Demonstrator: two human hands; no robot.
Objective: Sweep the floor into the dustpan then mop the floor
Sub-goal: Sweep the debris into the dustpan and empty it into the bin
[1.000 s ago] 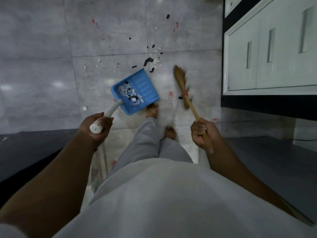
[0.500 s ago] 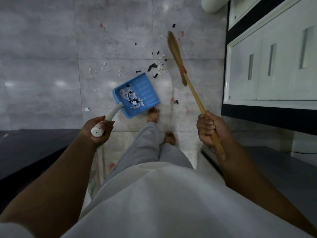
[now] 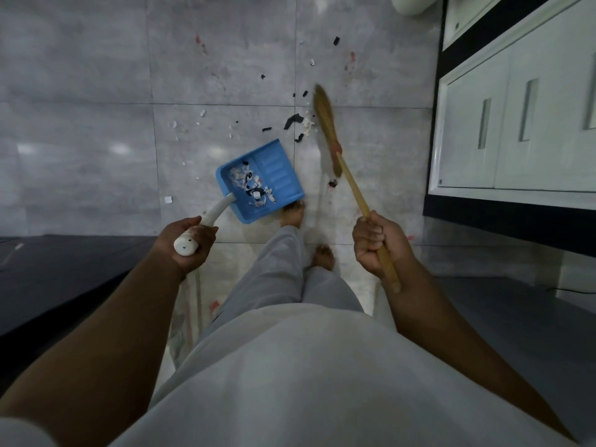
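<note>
Both hands are closed round tools: the left hand (image 3: 188,243) wraps the end of the white handle (image 3: 216,213) of the blue dustpan (image 3: 275,171), and the right hand (image 3: 375,245) is fisted on the wooden stick of the broom (image 3: 353,185), near its upper end. The dustpan sits low over the floor just ahead of a bare foot (image 3: 293,212), its tray holding black and white scraps (image 3: 254,188); whether its lip touches the tile I cannot tell. The broom's straw head slants beyond the dustpan's far right corner, beside a loose cluster of debris (image 3: 295,121), with more flecks scattered further beyond the dustpan and to its left. The scraps look like paper or thin plastic, light enough to flutter away, so short gentle strokes should suit. The straw looks soft and springy, the stick stiff, the plastic pan light and best steered from that handle. Grey glossy tiles (image 3: 80,140) with reddish smears lie under the dustpan; white cabinet doors (image 3: 516,130) stand to its right and a dark surface (image 3: 64,275) to its left.
</note>
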